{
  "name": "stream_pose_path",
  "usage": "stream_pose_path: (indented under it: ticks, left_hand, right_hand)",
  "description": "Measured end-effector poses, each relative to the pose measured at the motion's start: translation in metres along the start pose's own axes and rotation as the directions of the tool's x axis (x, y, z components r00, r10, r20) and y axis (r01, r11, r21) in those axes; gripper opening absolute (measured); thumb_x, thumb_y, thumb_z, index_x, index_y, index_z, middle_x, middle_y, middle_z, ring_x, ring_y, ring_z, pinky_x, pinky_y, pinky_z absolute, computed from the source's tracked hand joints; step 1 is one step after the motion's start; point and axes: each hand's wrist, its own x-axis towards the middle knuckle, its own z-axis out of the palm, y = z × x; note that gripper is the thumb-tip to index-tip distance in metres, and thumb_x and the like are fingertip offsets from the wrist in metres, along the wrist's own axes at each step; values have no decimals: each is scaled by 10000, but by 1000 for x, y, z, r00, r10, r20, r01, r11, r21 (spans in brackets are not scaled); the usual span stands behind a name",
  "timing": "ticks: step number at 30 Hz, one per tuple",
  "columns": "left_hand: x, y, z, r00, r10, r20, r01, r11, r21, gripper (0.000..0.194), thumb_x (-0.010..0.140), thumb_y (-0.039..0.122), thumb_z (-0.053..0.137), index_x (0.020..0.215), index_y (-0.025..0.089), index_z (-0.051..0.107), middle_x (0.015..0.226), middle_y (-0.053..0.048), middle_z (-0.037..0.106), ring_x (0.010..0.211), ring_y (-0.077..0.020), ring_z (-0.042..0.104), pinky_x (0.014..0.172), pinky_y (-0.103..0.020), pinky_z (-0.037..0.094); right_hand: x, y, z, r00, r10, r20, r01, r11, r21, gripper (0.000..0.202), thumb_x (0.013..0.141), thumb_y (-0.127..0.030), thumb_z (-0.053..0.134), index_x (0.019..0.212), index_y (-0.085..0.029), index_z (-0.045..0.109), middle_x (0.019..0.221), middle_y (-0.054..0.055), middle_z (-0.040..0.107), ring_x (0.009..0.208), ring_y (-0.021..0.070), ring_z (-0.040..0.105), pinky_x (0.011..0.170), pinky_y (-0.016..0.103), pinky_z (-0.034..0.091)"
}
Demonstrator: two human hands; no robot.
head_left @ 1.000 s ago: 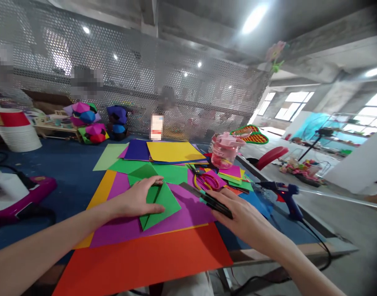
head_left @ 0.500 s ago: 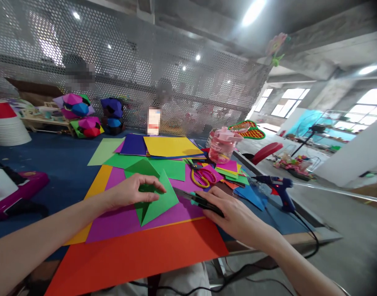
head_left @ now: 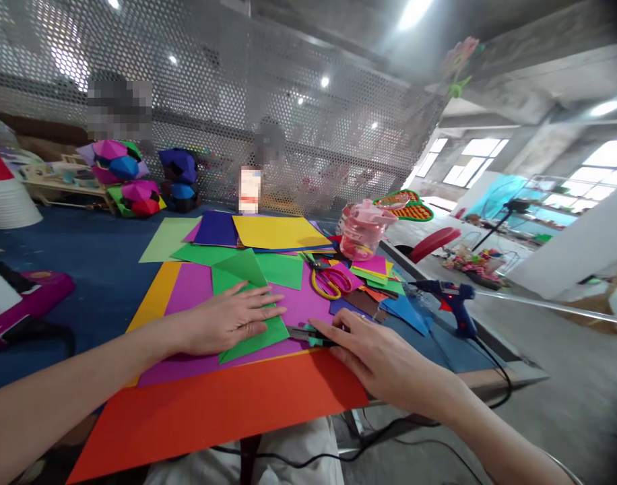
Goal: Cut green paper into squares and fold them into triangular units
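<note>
My left hand [head_left: 232, 318] lies flat with its fingers spread, pressing on a folded sheet of green paper [head_left: 271, 332]. One corner flap of this paper stands up behind my fingers. My right hand [head_left: 372, 350] grips a utility knife [head_left: 314, 335] with a teal and black handle. Its blade points left and reaches the paper's right corner; whether it touches is too small to tell. Beneath the green paper lie a purple sheet [head_left: 192, 286] and, nearer me, a red-orange sheet [head_left: 228, 411].
Scissors [head_left: 331, 279], paper scraps [head_left: 372, 269] and a pink jug [head_left: 362, 232] stand or lie to the right, with a glue gun [head_left: 452, 300] by the table edge. Stacked coloured sheets [head_left: 283, 232] lie behind. White cups [head_left: 8, 202] and folded paper shapes [head_left: 137, 195] are at back left.
My left hand has gone from curved fingers lifting the green paper to lying flat on it, pressing it down. My right hand keeps the knife, its blade still by the paper's corner.
</note>
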Motion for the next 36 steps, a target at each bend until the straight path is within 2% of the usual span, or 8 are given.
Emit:
stream_pose_path:
  ticks: [3, 7, 11, 15, 25, 31, 36]
  left_hand:
    - [1, 3, -3, 998, -34, 46, 33, 999, 33, 507, 1101, 553, 246, 1598, 458, 275, 1716, 57, 191, 1599, -254, 107, 1255, -631, 21]
    - [1, 6, -4, 995, -52, 87, 47, 998, 52, 531, 1100, 565, 212, 1613, 432, 250, 1721, 33, 165, 1601, -243, 76, 1258, -608, 5]
    - [1, 4, -2, 995, -48, 91, 43, 997, 60, 536, 1103, 558, 199, 1621, 424, 226, 1722, 30, 165, 1603, -236, 70, 1256, -605, -2]
    - [2, 2, -1, 996, -33, 87, 28, 998, 57, 517, 1111, 527, 213, 1619, 434, 220, 1721, 42, 170, 1601, -224, 94, 1260, -589, 0]
    - [2, 3, -2, 997, -36, 75, 31, 997, 71, 499, 1110, 514, 232, 1605, 453, 255, 1716, 57, 183, 1599, -223, 103, 1263, -576, 23]
    - [3, 4, -3, 995, -43, 95, 37, 997, 66, 512, 1106, 535, 209, 1614, 469, 192, 1723, 84, 142, 1604, -218, 66, 1259, -591, -4]
    - [2, 2, -2, 995, -28, 94, 21, 996, 82, 518, 1108, 532, 211, 1619, 447, 207, 1726, 61, 143, 1604, -219, 65, 1262, -568, -11]
  right_hand:
    - [2, -3, 6, 999, -23, -29, 20, 996, -92, 482, 1082, -312, 403, 1563, -298, 405, 1190, 111, 583, 986, 244, 666, 782, 419, 607]
    - [7, -3, 10, 997, -63, -40, 52, 970, -236, 515, 1072, -286, 444, 1582, -286, 374, 1126, 96, 616, 893, 232, 688, 635, 357, 597]
    - [6, -2, 9, 991, -122, -47, 103, 953, -284, 505, 1066, -259, 470, 1566, -257, 398, 1117, 95, 642, 920, 213, 700, 641, 309, 584]
    - [2, -3, 7, 991, -127, -43, 109, 949, -296, 516, 1057, -242, 490, 1564, -248, 393, 1136, 99, 650, 940, 208, 706, 639, 282, 575]
    - [5, -6, 7, 993, -112, -36, 101, 968, -229, 518, 1057, -221, 462, 1568, -268, 389, 1187, 96, 642, 1004, 220, 692, 726, 334, 613]
    - [3, -10, 5, 993, -121, -19, 113, 965, -238, 534, 1048, -211, 479, 1570, -266, 381, 1135, 73, 640, 899, 202, 700, 603, 306, 572]
    - [6, -11, 6, 991, -125, -36, 114, 967, -227, 522, 1060, -232, 470, 1572, -267, 374, 1114, 72, 634, 936, 212, 693, 660, 321, 584]
